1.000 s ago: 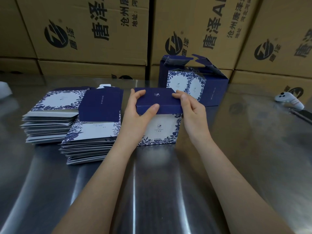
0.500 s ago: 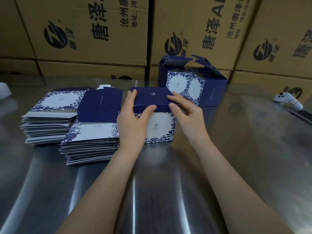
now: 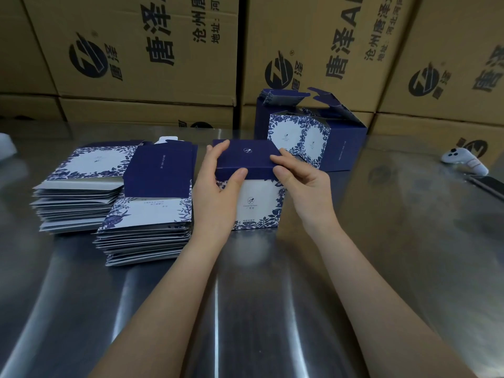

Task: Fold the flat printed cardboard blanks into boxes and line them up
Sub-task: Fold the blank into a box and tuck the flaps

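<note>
A folded box (image 3: 257,199), white with blue leaf print and a dark blue lid, stands on the steel table (image 3: 381,241) in the middle. My left hand (image 3: 218,192) grips its left side, fingers on the lid and thumb on the front edge. My right hand (image 3: 302,184) holds the lid's right front corner between fingers and thumb. Two stacks of flat blanks lie to the left: a near stack (image 3: 147,225) and a far stack (image 3: 79,186). Behind the box stand other folded boxes (image 3: 313,143) with open top flaps.
Large brown shipping cartons (image 3: 152,50) wall off the back of the table. A white handheld controller (image 3: 463,159) and a dark flat object (image 3: 488,184) lie at the right edge. A white object (image 3: 6,145) shows at the far left.
The lid has come down flatter on the box. My right hand slid from the lid's top to its right front corner. The box shifted slightly away from me.
</note>
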The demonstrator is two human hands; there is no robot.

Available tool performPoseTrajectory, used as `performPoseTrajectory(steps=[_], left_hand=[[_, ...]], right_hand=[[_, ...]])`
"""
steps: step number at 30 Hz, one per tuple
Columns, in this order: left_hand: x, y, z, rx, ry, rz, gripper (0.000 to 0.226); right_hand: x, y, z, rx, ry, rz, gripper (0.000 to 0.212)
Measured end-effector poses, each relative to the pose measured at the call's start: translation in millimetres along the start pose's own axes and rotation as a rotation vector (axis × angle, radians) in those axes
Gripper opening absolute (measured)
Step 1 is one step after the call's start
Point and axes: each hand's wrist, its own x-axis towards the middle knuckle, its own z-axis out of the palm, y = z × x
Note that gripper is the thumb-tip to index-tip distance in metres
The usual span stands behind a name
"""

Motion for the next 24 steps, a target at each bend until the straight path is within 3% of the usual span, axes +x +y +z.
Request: performPoseTrajectory(steps=[3, 7, 18, 24], left_hand=[[-2.7, 3.6, 0.7, 0.068, 0.044, 0.057, 0.029], [-4.4, 6.8, 0.7, 0.110, 0.073, 0.123, 0.024], [1.5, 8.1, 0.5, 0.031, 0.083, 0.013, 0.020], [3.3, 4.4, -3.7, 0.019, 0.002, 0.013, 0.017]], right_hand=[[-0.3, -1.0, -0.7, 0.008, -0.005, 0.005, 0.031], [0.7, -1.6, -1.5, 0.020, -0.003, 0.026, 0.029], [4.9, 1.0, 2.5, -0.040, 0.041, 0.015, 0.031], [1.2, 1.4, 2.3, -0.119, -0.005, -0.012, 0.024]])
